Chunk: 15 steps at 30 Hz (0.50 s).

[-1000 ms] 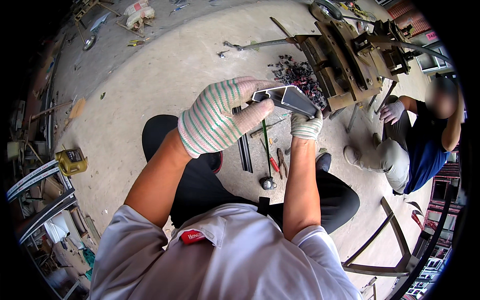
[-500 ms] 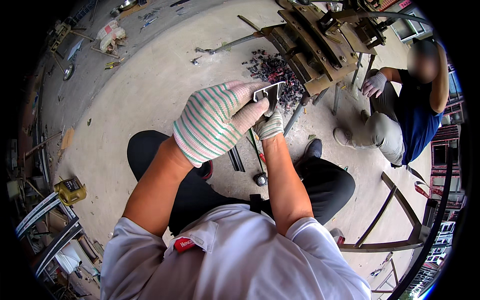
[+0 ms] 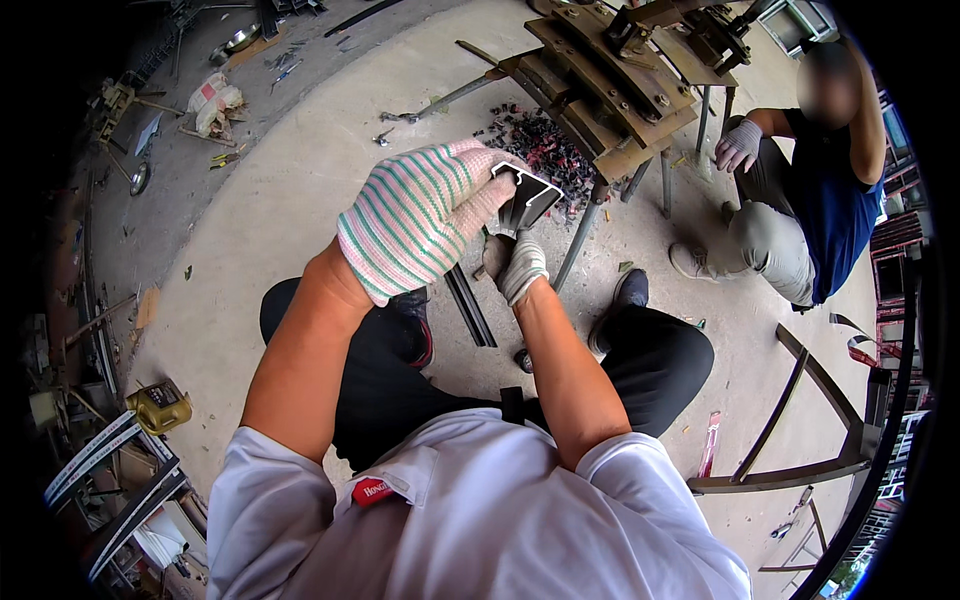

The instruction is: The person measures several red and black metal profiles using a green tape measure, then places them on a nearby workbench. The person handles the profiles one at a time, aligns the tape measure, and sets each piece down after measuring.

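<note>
A dark metal profile (image 3: pixel 530 202) with a bright cut edge is tilted up in front of me, its open channelled end facing me. My left hand (image 3: pixel 425 215), in a white knit glove with green and pink stripes, is closed on its upper end, thumb along the near side. Lower down, my right hand (image 3: pixel 525 267), gloved the same way, is closed at the profile's lower part; its fingertips are partly hidden. Below the hands, a dark strip-like profile (image 3: pixel 468 308) lies on the floor between my feet.
A heavy steel machine on legs (image 3: pixel 610 90) stands ahead, with a heap of dark and red scraps (image 3: pixel 540 145) beneath. A crouching person (image 3: pixel 815 200) is at right, near an angled metal frame (image 3: pixel 840 440). At left are a yellow-green jug (image 3: pixel 160 405) and piled profiles (image 3: pixel 100 470).
The profile has tilted, showing more of its channelled end. My right hand has shifted slightly left and down, and the view has turned a little. The other person stays crouched.
</note>
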### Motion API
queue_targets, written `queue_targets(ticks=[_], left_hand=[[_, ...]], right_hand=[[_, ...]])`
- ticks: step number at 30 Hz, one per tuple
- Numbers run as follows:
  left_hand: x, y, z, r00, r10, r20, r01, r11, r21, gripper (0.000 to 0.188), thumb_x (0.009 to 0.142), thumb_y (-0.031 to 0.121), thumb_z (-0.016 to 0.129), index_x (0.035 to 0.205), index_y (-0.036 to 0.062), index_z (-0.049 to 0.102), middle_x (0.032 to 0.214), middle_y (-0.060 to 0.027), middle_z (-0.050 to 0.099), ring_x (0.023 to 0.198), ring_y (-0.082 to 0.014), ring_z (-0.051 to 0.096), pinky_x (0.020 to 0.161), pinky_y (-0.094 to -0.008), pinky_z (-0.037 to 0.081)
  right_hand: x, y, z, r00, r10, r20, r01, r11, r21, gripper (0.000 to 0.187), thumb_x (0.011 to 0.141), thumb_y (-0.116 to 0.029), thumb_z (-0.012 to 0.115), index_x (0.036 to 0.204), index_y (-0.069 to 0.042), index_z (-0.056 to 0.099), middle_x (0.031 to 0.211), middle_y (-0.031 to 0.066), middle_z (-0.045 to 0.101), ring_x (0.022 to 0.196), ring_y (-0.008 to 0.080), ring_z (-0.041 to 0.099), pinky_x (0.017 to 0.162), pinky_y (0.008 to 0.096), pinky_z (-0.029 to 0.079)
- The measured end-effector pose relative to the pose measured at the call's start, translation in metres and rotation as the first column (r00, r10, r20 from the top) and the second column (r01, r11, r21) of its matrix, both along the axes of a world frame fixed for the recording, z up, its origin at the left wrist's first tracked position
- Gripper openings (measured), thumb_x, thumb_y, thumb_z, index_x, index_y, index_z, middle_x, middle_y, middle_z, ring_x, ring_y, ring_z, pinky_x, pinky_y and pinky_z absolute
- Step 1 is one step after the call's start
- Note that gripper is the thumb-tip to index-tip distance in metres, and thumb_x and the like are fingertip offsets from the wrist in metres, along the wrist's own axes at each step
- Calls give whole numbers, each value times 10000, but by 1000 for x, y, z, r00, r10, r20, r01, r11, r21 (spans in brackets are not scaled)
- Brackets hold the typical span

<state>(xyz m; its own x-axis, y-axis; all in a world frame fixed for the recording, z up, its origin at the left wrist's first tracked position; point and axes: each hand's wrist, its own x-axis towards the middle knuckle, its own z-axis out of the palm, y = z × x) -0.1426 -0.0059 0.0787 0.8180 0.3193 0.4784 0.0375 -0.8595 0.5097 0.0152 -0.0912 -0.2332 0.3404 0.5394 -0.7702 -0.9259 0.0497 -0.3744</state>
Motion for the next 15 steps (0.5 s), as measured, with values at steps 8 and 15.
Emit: queue_targets(ticks=[8,15], left_hand=[[-6,58,31,990,95,-107,-128,922,-366,461,1057,375,615,1166,-65,696,835,-102,703,776,-168,642,755,-316,533],[0,78,32,998,55,-5,-51,873,-486,463,1077,430,575,1051,-14,706,772,6,614,727,-106,559,691,-281,490]], right_hand=[[-62,-66,107,9,698,716,-80,714,-695,444,958,-409,627,1142,-5,634,936,248,729,885,412,716,825,470,558],[-66,-88,127,-368,682,632,-87,651,-754,421,930,-455,691,967,-37,649,839,221,700,790,425,699,716,511,556]])
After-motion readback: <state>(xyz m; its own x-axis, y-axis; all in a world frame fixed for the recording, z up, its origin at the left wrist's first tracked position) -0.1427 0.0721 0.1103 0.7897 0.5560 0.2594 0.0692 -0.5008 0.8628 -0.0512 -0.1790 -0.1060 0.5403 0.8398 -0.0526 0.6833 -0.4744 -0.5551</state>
